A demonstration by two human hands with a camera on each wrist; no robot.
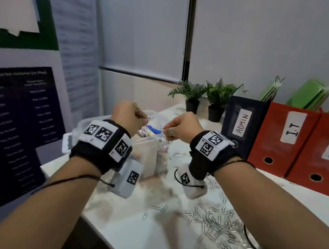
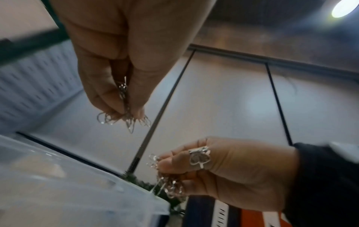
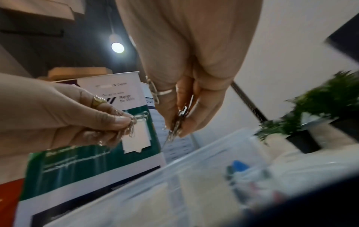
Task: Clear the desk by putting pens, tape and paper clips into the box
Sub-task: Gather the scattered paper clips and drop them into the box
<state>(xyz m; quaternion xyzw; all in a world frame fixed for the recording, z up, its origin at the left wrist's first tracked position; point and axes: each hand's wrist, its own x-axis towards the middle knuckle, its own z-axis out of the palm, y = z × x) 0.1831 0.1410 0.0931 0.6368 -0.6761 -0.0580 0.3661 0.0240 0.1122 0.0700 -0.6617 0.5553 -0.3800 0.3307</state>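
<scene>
Both the left hand (image 1: pixel 127 115) and right hand (image 1: pixel 182 127) are pinching small bunches of clips (image 1: pixel 167 138) right over the box (image 1: pixel 148 154) at the desk's far left, so next up is probably just letting go, then grabbing more from the big pile (image 1: pixel 218 228) nearby.

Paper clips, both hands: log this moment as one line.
left hand: pinches paper clips | right hand: pinches paper clips | both above box | many clips on desk
</scene>
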